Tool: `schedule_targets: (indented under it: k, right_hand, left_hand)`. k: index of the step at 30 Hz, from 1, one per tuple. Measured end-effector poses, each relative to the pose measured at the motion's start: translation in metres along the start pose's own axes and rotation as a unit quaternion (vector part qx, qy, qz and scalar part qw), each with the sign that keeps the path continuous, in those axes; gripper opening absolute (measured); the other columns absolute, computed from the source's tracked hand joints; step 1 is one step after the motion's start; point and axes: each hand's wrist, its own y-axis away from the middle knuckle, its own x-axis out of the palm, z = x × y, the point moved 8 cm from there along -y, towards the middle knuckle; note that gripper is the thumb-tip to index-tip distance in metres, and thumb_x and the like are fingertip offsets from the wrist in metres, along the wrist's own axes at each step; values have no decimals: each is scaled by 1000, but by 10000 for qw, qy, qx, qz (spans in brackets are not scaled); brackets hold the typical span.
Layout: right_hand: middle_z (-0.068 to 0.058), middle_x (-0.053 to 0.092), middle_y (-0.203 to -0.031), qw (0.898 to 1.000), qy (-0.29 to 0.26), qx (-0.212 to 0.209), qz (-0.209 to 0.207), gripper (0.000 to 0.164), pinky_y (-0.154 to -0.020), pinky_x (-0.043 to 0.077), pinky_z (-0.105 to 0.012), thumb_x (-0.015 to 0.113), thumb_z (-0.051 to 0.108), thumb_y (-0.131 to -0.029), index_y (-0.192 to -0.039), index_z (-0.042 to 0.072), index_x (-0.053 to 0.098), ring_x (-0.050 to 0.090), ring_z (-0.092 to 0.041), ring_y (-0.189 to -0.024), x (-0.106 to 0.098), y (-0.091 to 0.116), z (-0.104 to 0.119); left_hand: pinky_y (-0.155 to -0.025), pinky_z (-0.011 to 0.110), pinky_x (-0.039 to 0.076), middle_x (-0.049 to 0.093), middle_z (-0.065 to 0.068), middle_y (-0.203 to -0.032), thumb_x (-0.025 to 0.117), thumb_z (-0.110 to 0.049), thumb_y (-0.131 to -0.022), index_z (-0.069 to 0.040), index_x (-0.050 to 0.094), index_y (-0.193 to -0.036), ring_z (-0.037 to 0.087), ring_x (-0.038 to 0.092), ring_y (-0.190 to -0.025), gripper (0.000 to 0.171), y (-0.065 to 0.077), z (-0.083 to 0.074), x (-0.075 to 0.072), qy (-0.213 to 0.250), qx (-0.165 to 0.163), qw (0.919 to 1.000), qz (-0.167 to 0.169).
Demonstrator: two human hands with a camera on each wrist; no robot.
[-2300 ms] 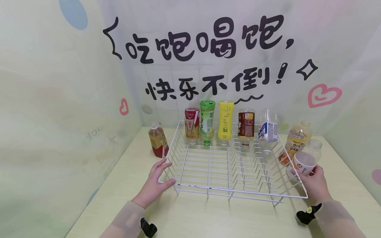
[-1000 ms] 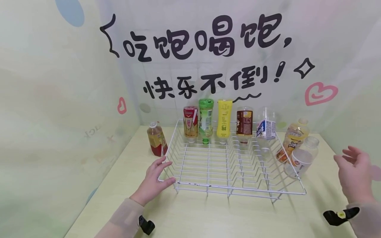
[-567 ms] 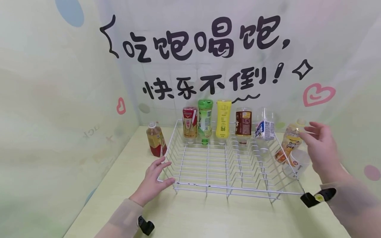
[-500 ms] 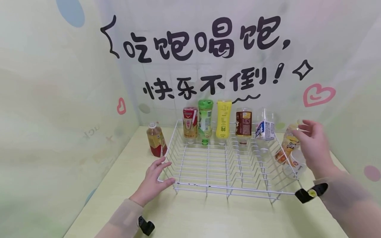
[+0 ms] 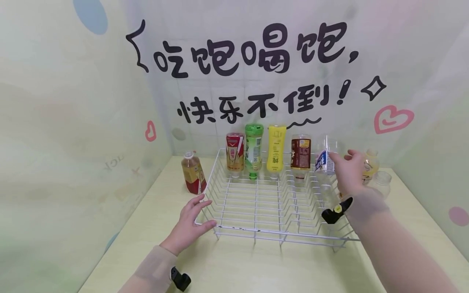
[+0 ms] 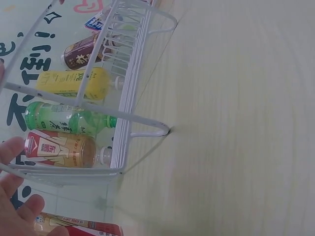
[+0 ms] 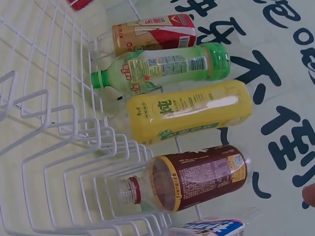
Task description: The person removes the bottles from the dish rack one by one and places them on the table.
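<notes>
— What surroundings are seen?

— A pale table [image 5: 256, 264] is closed in by pale walls [image 5: 304, 12], the back one covered with big black writing [image 5: 261, 97]. A white wire rack [image 5: 258, 231] is set in the middle, and five upside-down bottles [image 5: 276, 148] are lined up along its twelve o'clock side, the clear bottle [image 5: 324, 162] among them at one o'clock. Outside the rack, a brown-and-red bottle [image 5: 194, 173] is stood at ten o'clock and two more bottles [image 5: 382, 185] at two

— Is anything held?

— By the left hand [image 5: 190, 224] the rack's edge is touched at eight o'clock, fingers spread and relaxed. The right hand [image 5: 349, 173] is held at two, just beside the clear bottle, fingers loosely bent; nothing is seen gripped, but whether the bottle is touched cannot be told

— And what is hidden?

— The rack's four o'clock corner and parts of the two bottles are covered by the right arm [image 5: 395, 240]. In the left wrist view, part of the left hand is cut off; in the right, just a fingertip [image 7: 310, 194] is shown at three o'clock, and the clear bottle is cut off at five
</notes>
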Motion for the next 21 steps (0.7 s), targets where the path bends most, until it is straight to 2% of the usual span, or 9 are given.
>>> schedule_targets:
  k: [6, 11, 15, 21]
  right_hand:
    - [-10, 23, -152, 9979, -152, 462, -422, 86, -108, 35, -36, 64, 42, -89, -153, 12, 14, 32, -24, -132, 3, -15, -16]
    - [-10, 21, -155, 9951, -8, 769, -623, 87, -108, 36, -36, 65, 42, -88, -153, 13, 16, 35, -26, -133, 4, -21, -27]
    - [-12, 23, -154, 9939, 179, 858, -668, 86, -106, 38, -38, 67, 40, -87, -153, 13, 19, 34, -29, -134, 11, -24, -32]
    - [-16, 30, -151, 9935, 549, 768, -632, 89, -109, 33, -43, 67, 44, -86, -153, 9, 20, 32, -33, -135, 20, -27, -35]
  left_hand:
    - [-101, 71, 26, 19, 6, -157, 71, -45, -85, -15, 49, -139, 39, 13, -140, 66, 1, -1, -2, 36, 37, 10000, -30]
    - [-102, 71, 25, 19, 6, -157, 71, -45, -84, -15, 48, -140, 39, 13, -141, 67, 1, -1, 0, 61, -2, 10000, -7]
    - [-102, 70, 26, 19, 6, -157, 72, -43, -84, -15, 49, -139, 39, 13, -140, 66, 2, -1, -1, 97, 23, 9999, -37]
    - [-101, 70, 27, 21, 6, -156, 71, -44, -84, -15, 50, -139, 39, 14, -140, 65, 3, -2, 0, 92, 47, 9999, -55]
